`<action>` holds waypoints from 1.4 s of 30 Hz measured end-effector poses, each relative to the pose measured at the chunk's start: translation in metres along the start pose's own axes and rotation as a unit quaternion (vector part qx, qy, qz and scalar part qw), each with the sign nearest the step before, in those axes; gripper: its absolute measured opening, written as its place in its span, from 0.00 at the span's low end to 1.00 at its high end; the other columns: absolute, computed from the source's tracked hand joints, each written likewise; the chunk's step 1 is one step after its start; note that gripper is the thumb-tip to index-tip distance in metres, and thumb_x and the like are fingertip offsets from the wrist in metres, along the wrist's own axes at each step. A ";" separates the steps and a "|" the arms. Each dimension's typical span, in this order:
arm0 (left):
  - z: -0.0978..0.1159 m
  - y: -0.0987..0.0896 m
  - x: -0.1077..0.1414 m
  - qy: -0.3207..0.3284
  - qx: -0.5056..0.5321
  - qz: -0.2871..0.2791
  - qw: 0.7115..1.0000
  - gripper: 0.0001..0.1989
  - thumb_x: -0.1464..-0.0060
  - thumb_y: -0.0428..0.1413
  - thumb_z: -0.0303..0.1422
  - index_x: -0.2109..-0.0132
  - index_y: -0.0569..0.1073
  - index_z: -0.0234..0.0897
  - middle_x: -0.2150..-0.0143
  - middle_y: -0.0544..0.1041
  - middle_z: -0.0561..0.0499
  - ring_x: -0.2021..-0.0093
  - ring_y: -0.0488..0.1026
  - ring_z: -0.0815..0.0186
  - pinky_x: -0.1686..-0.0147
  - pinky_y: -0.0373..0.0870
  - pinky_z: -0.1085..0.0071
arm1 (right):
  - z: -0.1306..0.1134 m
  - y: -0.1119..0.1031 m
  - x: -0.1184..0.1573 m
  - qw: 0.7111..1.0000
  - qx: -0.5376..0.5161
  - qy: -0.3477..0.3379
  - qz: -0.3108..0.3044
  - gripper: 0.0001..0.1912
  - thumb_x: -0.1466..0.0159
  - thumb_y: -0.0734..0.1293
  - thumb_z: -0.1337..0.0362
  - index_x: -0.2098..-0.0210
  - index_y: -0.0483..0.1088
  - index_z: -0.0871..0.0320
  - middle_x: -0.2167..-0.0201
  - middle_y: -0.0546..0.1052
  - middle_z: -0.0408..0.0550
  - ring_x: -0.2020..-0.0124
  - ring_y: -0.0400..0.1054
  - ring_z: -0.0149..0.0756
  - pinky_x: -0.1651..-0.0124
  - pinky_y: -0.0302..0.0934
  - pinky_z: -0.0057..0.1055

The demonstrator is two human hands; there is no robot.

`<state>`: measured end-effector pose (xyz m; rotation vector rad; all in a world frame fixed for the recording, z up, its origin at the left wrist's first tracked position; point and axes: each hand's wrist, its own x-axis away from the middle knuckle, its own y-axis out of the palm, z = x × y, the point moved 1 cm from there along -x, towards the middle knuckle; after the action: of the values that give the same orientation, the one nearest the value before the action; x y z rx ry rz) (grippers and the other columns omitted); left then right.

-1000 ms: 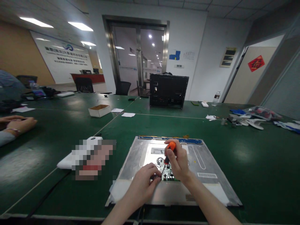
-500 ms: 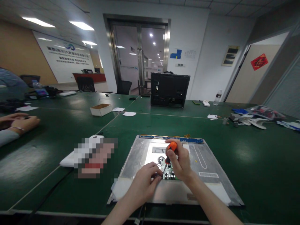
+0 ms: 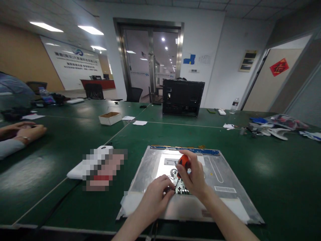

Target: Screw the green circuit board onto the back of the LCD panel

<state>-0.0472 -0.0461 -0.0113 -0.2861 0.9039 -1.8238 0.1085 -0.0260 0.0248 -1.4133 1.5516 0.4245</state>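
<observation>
A flat silver metal panel (image 3: 185, 207) lies on the green table, with a blue strip (image 3: 210, 151) along its far edge and a small green circuit board (image 3: 182, 190) near its middle. My right hand (image 3: 194, 174) is closed around the orange handle of a screwdriver (image 3: 184, 161), whose shaft points down at the board's left side. Beside the shaft tip, my left hand (image 3: 159, 192) rests at the board's left edge, fingers curled together over something dark and too small to make out.
A blurred-out item lies by a white device (image 3: 77, 170) at the left. Farther back are an open box (image 3: 110, 118), a black monitor-like unit (image 3: 183, 97), a bottle (image 3: 234, 105) and bagged parts (image 3: 286, 122). Another person's hands (image 3: 31, 132) are at the far left.
The whole view has shifted slightly. The screwdriver handle has turned a little in my right hand; my left hand stays at the board's edge.
</observation>
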 end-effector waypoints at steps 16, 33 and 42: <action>-0.001 0.001 0.002 0.009 0.002 0.005 1.000 0.07 0.49 0.51 0.23 0.67 0.73 0.37 0.64 0.73 0.49 0.62 0.70 0.63 0.63 0.64 0.70 | -0.004 -0.003 0.001 0.997 0.013 -0.061 -0.040 0.23 0.36 0.59 0.68 0.42 0.55 0.54 0.73 0.69 0.41 0.79 0.60 0.30 0.76 0.57 0.29; -0.003 0.002 0.003 0.022 0.005 0.004 1.000 0.08 0.49 0.50 0.23 0.66 0.73 0.37 0.64 0.72 0.49 0.62 0.69 0.62 0.62 0.64 0.70 | -0.008 -0.005 -0.003 0.996 0.027 -0.085 -0.029 0.25 0.38 0.58 0.70 0.41 0.54 0.56 0.72 0.70 0.42 0.80 0.61 0.29 0.77 0.57 0.28; -0.004 0.002 0.002 0.020 0.000 0.003 1.000 0.10 0.50 0.50 0.22 0.65 0.73 0.38 0.63 0.73 0.48 0.61 0.69 0.61 0.61 0.64 0.69 | -0.002 0.001 0.001 0.996 0.057 -0.071 -0.009 0.22 0.38 0.61 0.67 0.45 0.57 0.55 0.76 0.66 0.37 0.81 0.57 0.27 0.78 0.53 0.27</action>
<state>-0.0486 -0.0465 -0.0159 -0.2474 0.9310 -1.8299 0.1074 -0.0278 0.0243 -1.2813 1.4242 0.4106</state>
